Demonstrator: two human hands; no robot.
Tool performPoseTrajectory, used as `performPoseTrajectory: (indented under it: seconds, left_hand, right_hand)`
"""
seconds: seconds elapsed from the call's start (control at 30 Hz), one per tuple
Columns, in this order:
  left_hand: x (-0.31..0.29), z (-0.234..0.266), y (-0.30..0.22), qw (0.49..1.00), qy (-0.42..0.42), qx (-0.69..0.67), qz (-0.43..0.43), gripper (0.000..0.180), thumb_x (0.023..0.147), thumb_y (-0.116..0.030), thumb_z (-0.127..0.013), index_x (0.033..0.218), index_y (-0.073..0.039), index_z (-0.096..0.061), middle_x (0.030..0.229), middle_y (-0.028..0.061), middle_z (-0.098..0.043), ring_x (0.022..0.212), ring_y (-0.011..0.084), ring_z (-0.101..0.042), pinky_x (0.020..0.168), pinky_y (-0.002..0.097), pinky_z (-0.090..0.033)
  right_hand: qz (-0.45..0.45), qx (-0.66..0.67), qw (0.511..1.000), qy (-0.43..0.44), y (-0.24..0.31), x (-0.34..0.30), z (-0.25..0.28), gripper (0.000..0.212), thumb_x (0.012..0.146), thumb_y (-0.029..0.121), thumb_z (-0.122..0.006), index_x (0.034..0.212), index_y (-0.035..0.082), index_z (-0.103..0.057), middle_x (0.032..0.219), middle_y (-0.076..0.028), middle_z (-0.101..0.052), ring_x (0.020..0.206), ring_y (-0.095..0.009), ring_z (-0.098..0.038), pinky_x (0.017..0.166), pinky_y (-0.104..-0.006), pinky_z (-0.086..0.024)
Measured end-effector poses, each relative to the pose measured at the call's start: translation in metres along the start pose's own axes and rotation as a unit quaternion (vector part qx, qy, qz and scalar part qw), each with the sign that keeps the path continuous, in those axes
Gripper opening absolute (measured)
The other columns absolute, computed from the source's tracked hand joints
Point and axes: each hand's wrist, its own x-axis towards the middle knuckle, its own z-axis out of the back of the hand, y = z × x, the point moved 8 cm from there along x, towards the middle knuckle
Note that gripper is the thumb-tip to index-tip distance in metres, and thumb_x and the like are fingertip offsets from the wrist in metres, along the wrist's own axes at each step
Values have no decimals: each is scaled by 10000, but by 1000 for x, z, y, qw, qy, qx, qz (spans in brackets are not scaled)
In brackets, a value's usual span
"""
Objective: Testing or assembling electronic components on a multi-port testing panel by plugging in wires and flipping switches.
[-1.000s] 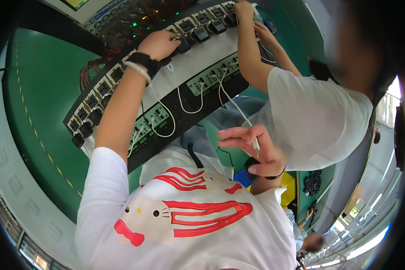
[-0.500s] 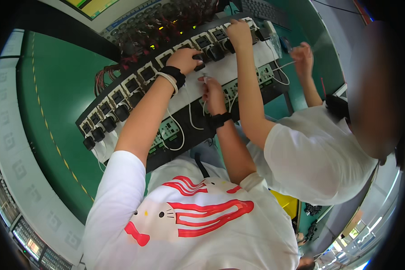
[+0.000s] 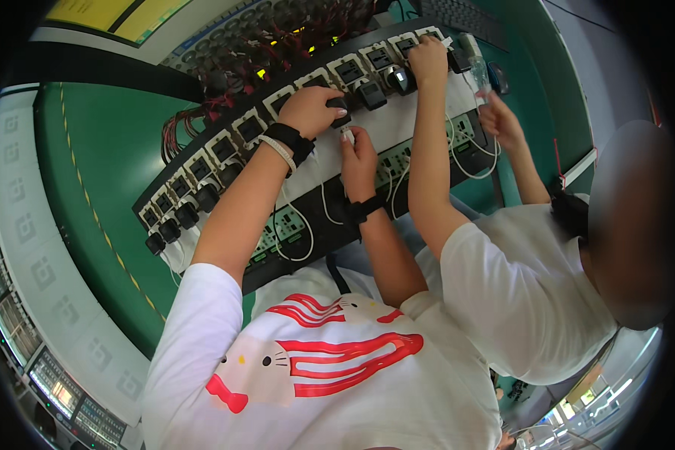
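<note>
My left hand [image 3: 306,111] is closed on a black power adapter [image 3: 340,112] at the middle of a long row of sockets [image 3: 349,70]. Just below it, my right hand [image 3: 360,159] pinches the white plug [image 3: 347,133] of a cable, its tip close to the adapter's lower end. Whether the plug has entered the adapter I cannot tell. Other black adapters [image 3: 370,94] sit in sockets on both sides, several with white cables hanging from them.
Close on my right, a co-worker's one hand [image 3: 429,61] works at the row's right end; the other hand [image 3: 502,121] holds a cable. Green circuit boards [image 3: 285,227] line the bench's near side. Bundled wires [image 3: 229,81], a keyboard [image 3: 465,19] and a mouse [image 3: 496,77] lie beyond.
My right hand has brought the white plug up to the adapter under my left hand. The co-worker's far hand has moved in toward the cables, and the whole view has shifted slightly.
</note>
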Motion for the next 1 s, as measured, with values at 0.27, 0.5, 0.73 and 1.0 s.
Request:
performPoseTrajectory:
  seconds: [0.27,0.5,0.73,1.0]
  left_hand:
    - [-1,-1,-10,999,-9,47,-19,388,774,-257,-675,1129,-101,-658,993,167,-666,929,327,-630,819,382,-487]
    - [1,0,-6,1000,21,7,-10,391,784,-277,-679,1140,-117,-660,1028,177,-664,964,307,-635,840,364,-484]
    - [1,3,5,1000,-20,-3,-1,412,791,-289,-684,1160,-109,-652,1051,173,-665,956,292,-637,841,356,-479]
    - [6,2,11,1000,-13,-10,-13,424,765,-332,-709,1126,-112,-673,1071,155,-661,992,304,-628,864,371,-481]
  right_hand:
    - [-127,-22,985,119,-22,25,-8,238,912,214,-570,948,-16,-523,666,-103,-536,601,-204,-513,563,-352,-397]
    - [-40,-59,993,89,12,19,13,231,867,158,-630,989,-17,-541,828,-142,-599,760,-261,-589,665,-365,-458]
    - [73,-121,987,-76,-1,-85,111,347,865,111,-610,1168,-22,-505,1007,-119,-596,905,-224,-577,768,-288,-442]
    - [156,-394,896,-134,1,-127,128,368,841,89,-610,1175,27,-469,946,-104,-548,991,-239,-477,781,-352,-397]
